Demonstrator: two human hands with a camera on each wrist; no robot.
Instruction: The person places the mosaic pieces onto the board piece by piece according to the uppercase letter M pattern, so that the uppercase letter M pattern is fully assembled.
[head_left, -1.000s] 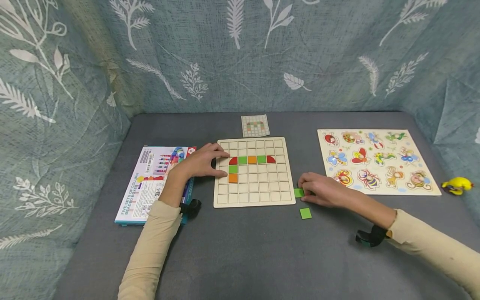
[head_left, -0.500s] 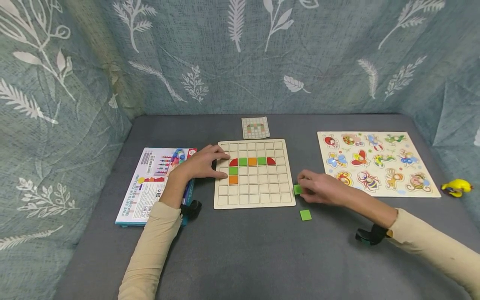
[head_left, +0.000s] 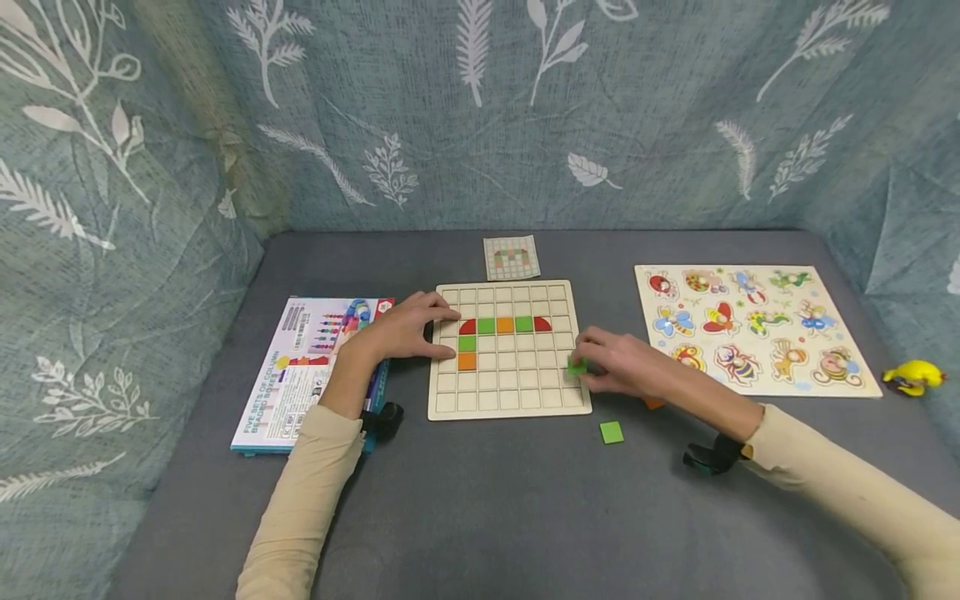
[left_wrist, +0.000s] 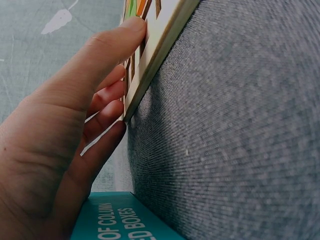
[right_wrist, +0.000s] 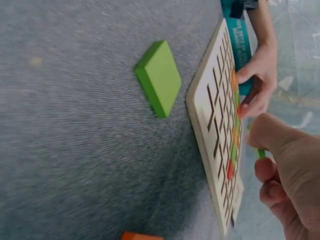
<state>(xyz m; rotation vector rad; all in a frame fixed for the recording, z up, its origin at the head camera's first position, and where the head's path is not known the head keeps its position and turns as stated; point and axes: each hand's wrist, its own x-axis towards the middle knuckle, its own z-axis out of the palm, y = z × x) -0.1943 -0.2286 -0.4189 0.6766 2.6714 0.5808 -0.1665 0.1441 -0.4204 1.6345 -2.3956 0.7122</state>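
A wooden grid board (head_left: 510, 400) lies on the grey table. One row of it holds red quarter-round, green and orange tiles; a green tile (head_left: 467, 342) and an orange tile (head_left: 467, 362) sit below its left end. My left hand (head_left: 401, 327) rests on the board's left edge, thumb and fingers spread, as the left wrist view also shows. Over the board's right edge my right hand (head_left: 618, 362) pinches a green square tile (head_left: 576, 367) between thumb and fingers. Another green square tile (head_left: 611, 432) lies on the table off the board's near right corner.
Behind the board lies a small pattern card (head_left: 512, 257). A boxed toy set (head_left: 292, 392) is under the left forearm. At right are an insect puzzle board (head_left: 757, 329) and a yellow toy (head_left: 915, 375). An orange tile (head_left: 654, 402) shows partly beneath the right wrist.
My right hand has lifted the green tile from beside the board and carried it left, over the board's right edge. An orange tile has come into view behind it. The left hand stays put.
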